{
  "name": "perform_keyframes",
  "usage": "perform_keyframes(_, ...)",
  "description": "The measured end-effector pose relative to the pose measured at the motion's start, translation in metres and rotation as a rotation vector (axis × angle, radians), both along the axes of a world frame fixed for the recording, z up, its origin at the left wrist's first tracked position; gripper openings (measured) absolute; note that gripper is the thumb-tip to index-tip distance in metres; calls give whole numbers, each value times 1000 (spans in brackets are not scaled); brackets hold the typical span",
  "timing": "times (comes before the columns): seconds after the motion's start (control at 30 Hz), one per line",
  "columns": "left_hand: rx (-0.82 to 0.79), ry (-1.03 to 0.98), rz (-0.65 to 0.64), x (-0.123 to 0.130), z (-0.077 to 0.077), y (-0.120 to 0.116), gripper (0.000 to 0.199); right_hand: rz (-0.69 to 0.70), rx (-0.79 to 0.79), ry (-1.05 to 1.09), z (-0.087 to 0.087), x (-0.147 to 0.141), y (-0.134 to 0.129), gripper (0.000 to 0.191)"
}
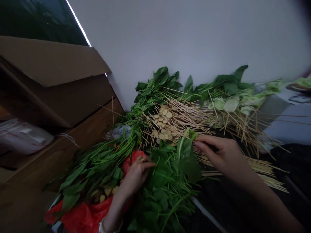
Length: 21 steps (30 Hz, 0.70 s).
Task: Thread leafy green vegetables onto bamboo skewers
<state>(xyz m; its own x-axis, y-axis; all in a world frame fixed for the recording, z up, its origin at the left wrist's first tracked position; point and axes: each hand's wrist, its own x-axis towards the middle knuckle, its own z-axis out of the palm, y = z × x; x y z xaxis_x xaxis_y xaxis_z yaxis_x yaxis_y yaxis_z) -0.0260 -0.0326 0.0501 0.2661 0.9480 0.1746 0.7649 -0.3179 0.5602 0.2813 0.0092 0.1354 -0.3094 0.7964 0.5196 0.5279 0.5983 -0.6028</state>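
Observation:
My right hand [218, 152] pinches a green leaf [188, 155] by its upper edge, and the leaf hangs down over a pile of leafy greens [162, 187]. At the left edge of that pile is my left hand [139, 168], its fingers bent together and pointing right; whether anything small is between them cannot be made out. Beneath and beside my left hand lies a red plastic bag [85, 215] with some pale round pieces in it. Long-stemmed greens [102, 165] rest across the bag.
Skewers with pale round slices [164, 118] lie behind my hands, before more greens [157, 81]. Skewered pale green leaves [230, 105] are at the right, with bare sticks [264, 170] nearer. An open cardboard box [55, 64] and a plastic package [24, 136] stand left.

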Motion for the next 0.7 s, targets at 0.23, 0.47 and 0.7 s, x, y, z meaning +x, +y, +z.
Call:
perform_keyframes(0.23,-65,-85,7,9,2,2,32,33,-36,-12,-4,-4,0,20)
perform_keyframes(0.47,-89,8,353,27,5,19,17,40,-40,-4,-3,-8,-3,18)
perform_keyframes(0.7,-220,-61,337,23,-9,27,21,51,-41,7,-4,-7,-2,18)
